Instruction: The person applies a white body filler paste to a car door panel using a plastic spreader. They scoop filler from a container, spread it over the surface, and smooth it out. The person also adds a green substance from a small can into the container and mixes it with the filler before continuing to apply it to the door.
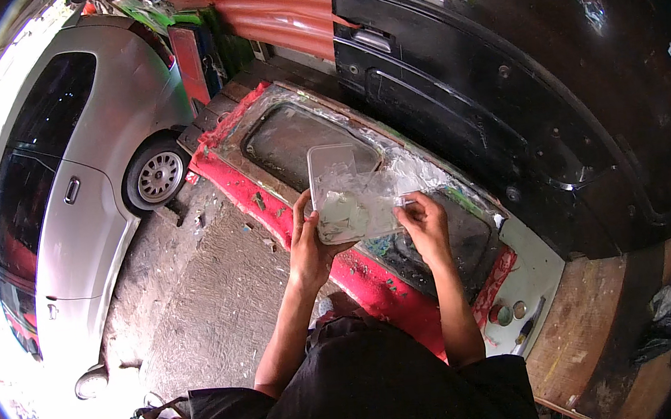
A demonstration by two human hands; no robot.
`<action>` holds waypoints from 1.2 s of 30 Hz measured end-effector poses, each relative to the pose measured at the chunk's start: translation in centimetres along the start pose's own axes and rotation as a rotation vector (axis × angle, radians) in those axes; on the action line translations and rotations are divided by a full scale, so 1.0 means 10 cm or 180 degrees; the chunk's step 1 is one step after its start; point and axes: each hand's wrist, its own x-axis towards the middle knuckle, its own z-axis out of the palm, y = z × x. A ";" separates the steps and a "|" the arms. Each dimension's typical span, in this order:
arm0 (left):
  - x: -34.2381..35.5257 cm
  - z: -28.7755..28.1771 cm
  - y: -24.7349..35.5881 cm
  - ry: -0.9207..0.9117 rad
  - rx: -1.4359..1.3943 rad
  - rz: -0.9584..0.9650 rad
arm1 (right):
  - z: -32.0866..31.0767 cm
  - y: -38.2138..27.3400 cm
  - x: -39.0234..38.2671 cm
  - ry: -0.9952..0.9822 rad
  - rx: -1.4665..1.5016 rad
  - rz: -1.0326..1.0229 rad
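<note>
My left hand grips clear plastic pieces smeared with pale grey-green paste, one upright rectangle overlapping a wider one. My right hand pinches the right edge of the wider piece; its exact outline is hard to tell. Beneath lies a worn metal panel with recessed dark sections and a patch of white paste, resting on red cloth.
A silver car stands left on rough concrete. A black vehicle panel fills the upper right, beside red corrugated metal. Small cans sit on a pale board at right, near wooden boards.
</note>
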 end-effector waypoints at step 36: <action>0.11 0.26 -0.24 -0.0062 0.0117 -0.0473 | 0.42 -0.04 -0.05 0.0087 0.2163 0.0902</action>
